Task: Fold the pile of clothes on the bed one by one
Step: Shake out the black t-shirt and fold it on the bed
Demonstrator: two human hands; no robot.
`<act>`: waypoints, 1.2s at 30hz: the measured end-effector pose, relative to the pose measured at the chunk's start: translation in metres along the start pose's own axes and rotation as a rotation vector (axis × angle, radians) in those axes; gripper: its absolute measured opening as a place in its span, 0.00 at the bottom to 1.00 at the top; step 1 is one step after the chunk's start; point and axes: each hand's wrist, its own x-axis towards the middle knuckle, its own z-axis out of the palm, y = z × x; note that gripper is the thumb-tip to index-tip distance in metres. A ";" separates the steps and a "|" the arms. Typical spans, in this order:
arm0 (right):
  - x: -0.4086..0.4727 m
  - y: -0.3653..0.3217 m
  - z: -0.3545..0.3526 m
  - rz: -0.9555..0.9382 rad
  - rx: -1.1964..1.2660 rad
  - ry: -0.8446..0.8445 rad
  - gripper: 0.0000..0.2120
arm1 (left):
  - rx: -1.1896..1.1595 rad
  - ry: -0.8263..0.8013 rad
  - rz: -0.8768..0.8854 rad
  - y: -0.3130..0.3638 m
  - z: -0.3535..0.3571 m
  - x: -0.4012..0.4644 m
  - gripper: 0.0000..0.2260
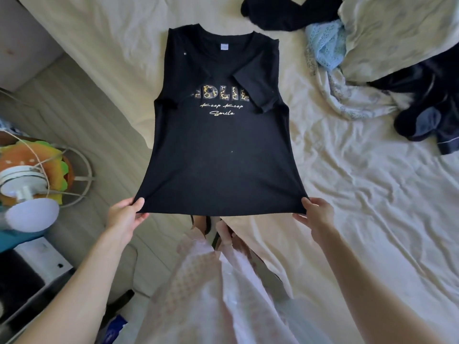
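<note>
A black T-shirt (221, 150) with gold lettering lies front-up near the corner of the cream bed sheet (360, 194). Both sleeves are folded inward over its chest. My left hand (126, 214) pinches the hem's left corner and my right hand (316, 213) pinches the right corner, holding the hem stretched and lifted off the bed edge. The pile waits at the upper right: a black garment (285, 13), a light blue lace piece (327, 45), a pale floral cloth (397, 31) and dark navy clothes (429, 105).
The bed's edge runs diagonally at the left, with wooden floor (82, 115) beside it. A burger-shaped cushion and a white fan (29, 175) sit on the floor at the left. A dark box (22, 276) stands at the lower left.
</note>
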 end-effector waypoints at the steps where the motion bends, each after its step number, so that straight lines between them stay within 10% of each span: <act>1: -0.002 0.003 -0.003 0.012 -0.013 -0.021 0.05 | -0.009 -0.007 -0.029 -0.002 -0.001 -0.003 0.13; 19: 0.006 -0.092 0.015 0.266 0.814 -0.371 0.07 | -0.488 -0.055 0.010 0.104 0.039 -0.033 0.03; 36: 0.080 -0.293 0.120 0.347 0.731 -0.174 0.08 | -0.496 -0.139 -0.127 0.278 0.156 0.078 0.03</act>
